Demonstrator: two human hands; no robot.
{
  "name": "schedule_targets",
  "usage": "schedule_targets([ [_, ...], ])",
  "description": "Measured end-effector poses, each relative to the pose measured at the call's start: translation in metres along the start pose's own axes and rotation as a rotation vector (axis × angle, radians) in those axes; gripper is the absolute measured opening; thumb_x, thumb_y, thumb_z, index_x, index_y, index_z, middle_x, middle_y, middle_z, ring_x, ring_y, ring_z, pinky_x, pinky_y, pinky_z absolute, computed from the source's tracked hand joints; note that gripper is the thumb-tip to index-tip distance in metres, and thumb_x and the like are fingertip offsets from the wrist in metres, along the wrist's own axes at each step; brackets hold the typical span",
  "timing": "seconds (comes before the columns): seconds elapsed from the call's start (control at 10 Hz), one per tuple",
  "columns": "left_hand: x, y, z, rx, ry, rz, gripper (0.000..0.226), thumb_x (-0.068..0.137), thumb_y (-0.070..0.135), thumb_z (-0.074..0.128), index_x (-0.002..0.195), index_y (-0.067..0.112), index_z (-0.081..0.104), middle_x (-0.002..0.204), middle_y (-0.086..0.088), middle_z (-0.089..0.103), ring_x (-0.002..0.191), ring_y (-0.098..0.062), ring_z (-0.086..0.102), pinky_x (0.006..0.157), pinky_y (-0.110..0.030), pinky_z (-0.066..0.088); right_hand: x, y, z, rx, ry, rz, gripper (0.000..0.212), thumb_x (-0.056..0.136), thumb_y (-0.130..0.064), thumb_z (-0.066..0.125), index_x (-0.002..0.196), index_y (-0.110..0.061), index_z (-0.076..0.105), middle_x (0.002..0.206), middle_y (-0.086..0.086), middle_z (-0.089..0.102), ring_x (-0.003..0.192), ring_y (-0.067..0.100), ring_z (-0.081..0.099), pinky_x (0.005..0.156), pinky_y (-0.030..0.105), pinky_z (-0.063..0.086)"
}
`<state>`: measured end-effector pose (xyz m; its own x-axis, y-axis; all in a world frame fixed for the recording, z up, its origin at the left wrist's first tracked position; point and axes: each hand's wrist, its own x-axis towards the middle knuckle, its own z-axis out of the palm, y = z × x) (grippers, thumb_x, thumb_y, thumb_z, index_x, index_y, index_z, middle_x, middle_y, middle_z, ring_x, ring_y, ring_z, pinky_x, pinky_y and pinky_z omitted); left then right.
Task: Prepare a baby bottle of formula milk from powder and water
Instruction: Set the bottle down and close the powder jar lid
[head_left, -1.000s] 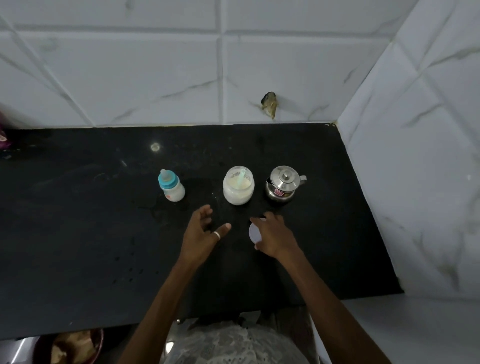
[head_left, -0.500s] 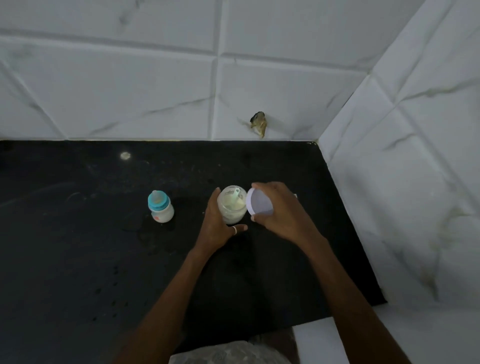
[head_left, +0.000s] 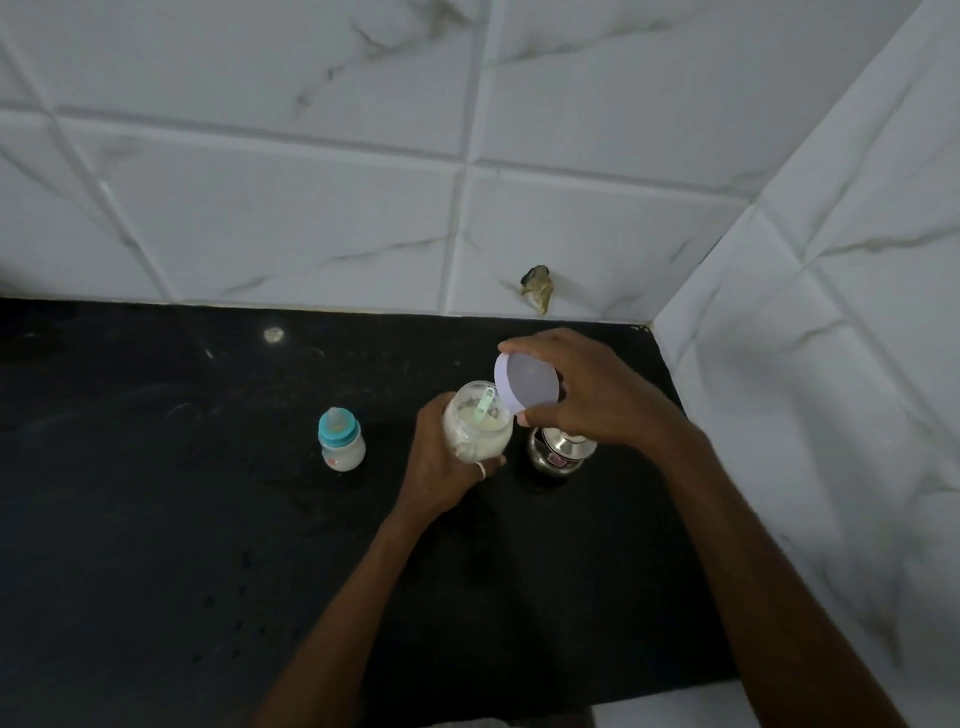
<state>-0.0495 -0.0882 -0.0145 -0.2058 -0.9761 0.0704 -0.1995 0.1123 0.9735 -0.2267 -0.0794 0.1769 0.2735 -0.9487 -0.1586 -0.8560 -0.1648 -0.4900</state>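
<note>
Baby bottle was seen upright on the black worktop, left of the powder jar, capped and whitish inside, so mixing was judged probably done. That jar, scoop inside, was gripped by the left hand; its lid, off and tilted beside the mouth, was pinched by the right hand above a steel pot. Closing the jar was judged outstanding.

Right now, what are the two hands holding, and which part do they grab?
The left hand grips the clear jar of white powder round its side. The right hand holds the round white lid by its rim.
</note>
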Motion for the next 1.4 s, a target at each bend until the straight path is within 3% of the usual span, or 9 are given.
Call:
schedule_targets([
  [0.2, -0.007, 0.061, -0.029, 0.052, 0.027, -0.058, 0.090, 0.059, 0.031, 0.099, 0.132, 0.041, 0.045, 0.131, 0.006, 0.058, 0.115, -0.002, 0.058, 0.095, -0.011, 0.046, 0.007, -0.031, -0.059, -0.080, -0.149, -0.227, 0.079, 0.077, -0.014, 0.087, 0.146, -0.035, 0.054, 0.142, -0.019, 0.052, 0.125, -0.004, 0.043, 0.092, 0.006, 0.036],
  [0.4, 0.046, 0.132, -0.018, -0.112, 0.448, -0.870, 0.043, 0.103, 0.000, 0.040, 0.146, 0.001, 0.046, 0.149, -0.009, 0.056, 0.139, -0.021, 0.050, 0.119, -0.031, 0.028, 0.014, -0.051, -0.080, -0.162, -0.273, -0.318, 0.077, 0.078, -0.012, 0.084, 0.142, -0.042, 0.056, 0.145, -0.019, 0.051, 0.132, 0.004, 0.044, 0.112, 0.039, 0.040],
  [0.5, -0.024, 0.110, -0.048, -0.340, 0.106, -0.163, 0.082, 0.070, -0.001, 0.083, 0.137, 0.038, 0.057, 0.135, 0.007, 0.066, 0.126, -0.013, 0.060, 0.107, -0.020, 0.041, 0.015, -0.053, -0.079, -0.187, -0.304, -0.328, 0.078, 0.078, -0.012, 0.085, 0.142, -0.044, 0.056, 0.144, -0.019, 0.050, 0.130, 0.002, 0.043, 0.112, 0.037, 0.040],
  [0.9, -0.027, 0.146, -0.035, -0.094, 0.091, -0.491, 0.079, 0.063, 0.016, 0.092, 0.130, 0.042, 0.059, 0.129, 0.005, 0.068, 0.117, -0.010, 0.064, 0.101, -0.018, 0.046, 0.005, -0.061, -0.075, -0.258, -0.263, -0.310, 0.075, 0.079, -0.018, 0.086, 0.144, -0.042, 0.056, 0.138, -0.012, 0.052, 0.126, 0.009, 0.046, 0.105, 0.030, 0.040],
  [1.0, 0.021, 0.157, -0.029, -0.269, 0.414, -0.841, 0.035, 0.099, -0.002, 0.055, 0.119, -0.029, 0.044, 0.130, -0.014, 0.061, 0.127, -0.025, 0.058, 0.112, -0.034, 0.039, 0.002, -0.062, -0.074, -0.259, -0.218, -0.278, 0.074, 0.078, -0.027, 0.087, 0.144, -0.042, 0.055, 0.134, -0.011, 0.055, 0.122, 0.011, 0.049, 0.101, 0.032, 0.042],
  [1.1, 0.026, 0.157, -0.029, -0.140, 0.519, -0.980, 0.061, 0.101, -0.002, 0.049, 0.067, -0.043, 0.019, 0.091, -0.021, 0.055, 0.098, -0.031, 0.059, 0.109, -0.035, 0.040, 0.000, -0.061, -0.068, -0.300, -0.153, -0.211, 0.070, 0.079, -0.046, 0.083, 0.143, -0.042, 0.054, 0.128, -0.007, 0.059, 0.117, 0.014, 0.051, 0.093, 0.032, 0.043],
  [1.2, 0.019, 0.153, -0.026, 0.009, 0.244, -0.807, 0.011, 0.100, 0.001, 0.053, 0.109, -0.006, 0.054, 0.095, -0.020, 0.057, 0.100, -0.029, 0.062, 0.102, -0.034, 0.044, -0.002, -0.062, -0.058, -0.376, -0.038, -0.097, 0.065, 0.081, -0.071, 0.068, 0.136, -0.036, 0.058, 0.118, -0.003, 0.064, 0.104, 0.018, 0.056, 0.079, 0.031, 0.039],
  [1.3, -0.027, 0.124, -0.035, -0.091, 0.083, -0.224, 0.070, 0.081, 0.011, 0.084, 0.140, 0.023, 0.049, 0.129, 0.005, 0.064, 0.118, -0.006, 0.061, 0.101, -0.019, 0.048, -0.006, -0.063, -0.050, -0.393, 0.042, 0.008, 0.078, 0.081, -0.087, 0.049, 0.130, -0.026, 0.061, 0.115, 0.002, 0.067, 0.091, 0.017, 0.054, 0.074, 0.034, 0.043],
  [1.4, -0.029, 0.137, -0.040, -0.196, -0.013, -0.267, 0.101, 0.062, 0.018, 0.097, 0.136, 0.055, 0.040, 0.126, 0.020, 0.063, 0.113, 0.002, 0.062, 0.089, -0.009, 0.048, -0.012, -0.065, -0.055, -0.426, 0.036, -0.003, 0.086, 0.081, -0.090, 0.044, 0.145, -0.032, 0.050, 0.135, 0.000, 0.063, 0.111, 0.021, 0.058, 0.084, 0.038, 0.044],
])
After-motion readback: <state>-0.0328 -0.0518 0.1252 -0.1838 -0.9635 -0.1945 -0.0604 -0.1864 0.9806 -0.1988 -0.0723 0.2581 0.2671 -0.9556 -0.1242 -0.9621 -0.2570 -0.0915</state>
